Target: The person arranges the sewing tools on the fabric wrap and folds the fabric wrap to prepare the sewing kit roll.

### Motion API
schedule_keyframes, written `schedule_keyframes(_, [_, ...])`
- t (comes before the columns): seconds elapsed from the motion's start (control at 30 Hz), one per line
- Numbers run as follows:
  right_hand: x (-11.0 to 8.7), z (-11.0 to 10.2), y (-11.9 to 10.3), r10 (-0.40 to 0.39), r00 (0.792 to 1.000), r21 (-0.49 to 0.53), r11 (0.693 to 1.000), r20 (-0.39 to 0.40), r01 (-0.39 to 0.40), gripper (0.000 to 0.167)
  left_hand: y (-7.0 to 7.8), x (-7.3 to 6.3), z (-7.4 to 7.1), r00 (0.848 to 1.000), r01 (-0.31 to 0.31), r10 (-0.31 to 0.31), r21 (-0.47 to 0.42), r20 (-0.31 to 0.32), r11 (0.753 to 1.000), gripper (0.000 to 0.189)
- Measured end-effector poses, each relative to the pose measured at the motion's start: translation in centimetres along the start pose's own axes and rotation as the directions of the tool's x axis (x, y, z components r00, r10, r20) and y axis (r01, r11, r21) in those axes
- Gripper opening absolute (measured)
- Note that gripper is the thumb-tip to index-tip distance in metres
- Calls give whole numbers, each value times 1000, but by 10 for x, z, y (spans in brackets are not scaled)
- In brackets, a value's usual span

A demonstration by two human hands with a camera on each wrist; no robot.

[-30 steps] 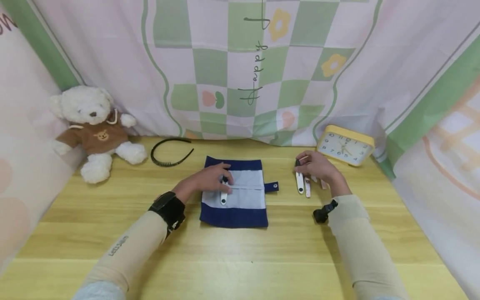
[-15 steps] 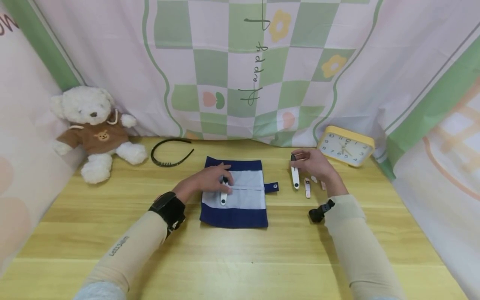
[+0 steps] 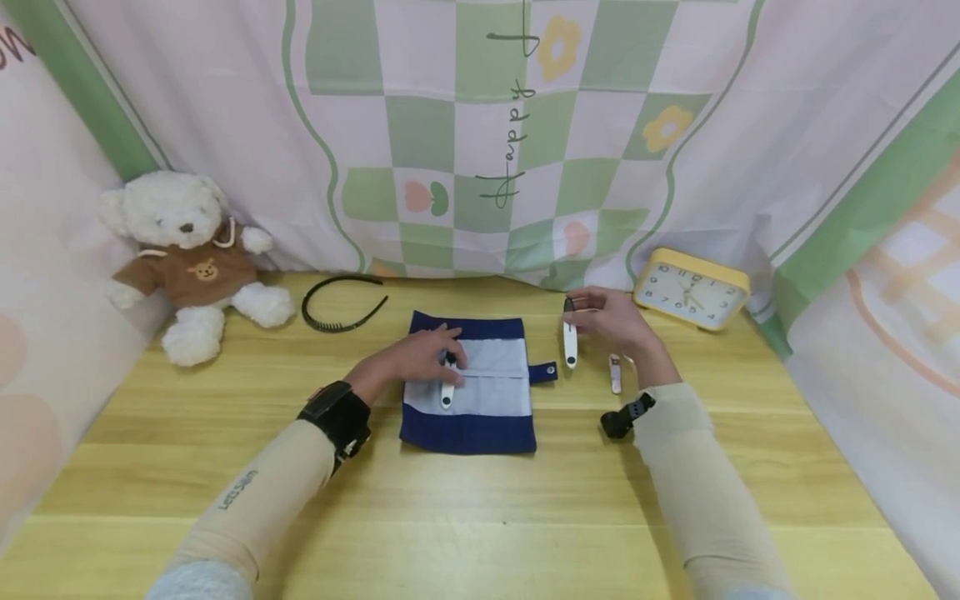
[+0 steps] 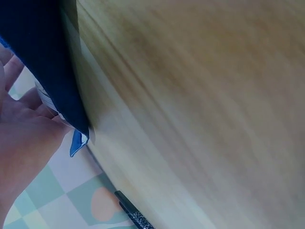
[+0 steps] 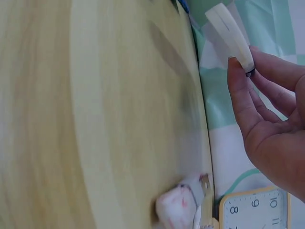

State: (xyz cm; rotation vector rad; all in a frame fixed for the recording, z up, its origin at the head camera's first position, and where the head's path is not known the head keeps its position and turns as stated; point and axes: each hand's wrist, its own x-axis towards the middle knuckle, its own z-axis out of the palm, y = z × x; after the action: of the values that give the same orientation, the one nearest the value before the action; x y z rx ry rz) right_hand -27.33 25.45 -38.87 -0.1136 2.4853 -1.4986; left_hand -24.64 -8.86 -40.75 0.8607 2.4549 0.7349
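Observation:
In the head view, a navy pouch point(image 3: 468, 435) with a grey inner lining lies spread on the table, its snap strap point(image 3: 543, 372) pointing right. My left hand point(image 3: 420, 357) rests over its left part with relaxed fingers, beside a slim white tool with a black end point(image 3: 447, 393) lying on the lining. The pouch's edge partly hides that hand in the left wrist view. My right hand point(image 3: 615, 321) pinches a matching slim white tool point(image 3: 571, 346) by its black end, between thumb and fingers, right of the strap. The right wrist view shows this white tool point(image 5: 231, 36) raised above the table.
A small pinkish nail clipper point(image 3: 615, 373) lies below the right hand. Behind that hand stands a yellow alarm clock point(image 3: 692, 287). A black headband point(image 3: 333, 327) and a white teddy bear point(image 3: 198, 275) are at the back left, before a checked curtain point(image 3: 487, 125).
My right hand has lifted the white tool from beside the small items and carried it left toward the pouch's strap. The left hand and the pouch have stayed put.

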Motion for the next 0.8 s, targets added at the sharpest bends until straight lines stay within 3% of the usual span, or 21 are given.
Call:
schedule_keyframes(0.23, [6,7,-7,-11,1000,55,998,17,10,59,1,-1,-1,1000,-3,3,1,-2,1000,20])
schedule_keyframes(0.47, [9,18,-17,-34,999,30,999,13,33,56,3,-3,-2,1000,-18,18,-17,5,1000,20])
schedule_keyframes(0.8, [16,33,-29,-64,996,90,994,66,58,55,2,-2,-3,1000,-7,7,-12,16,1000,21])
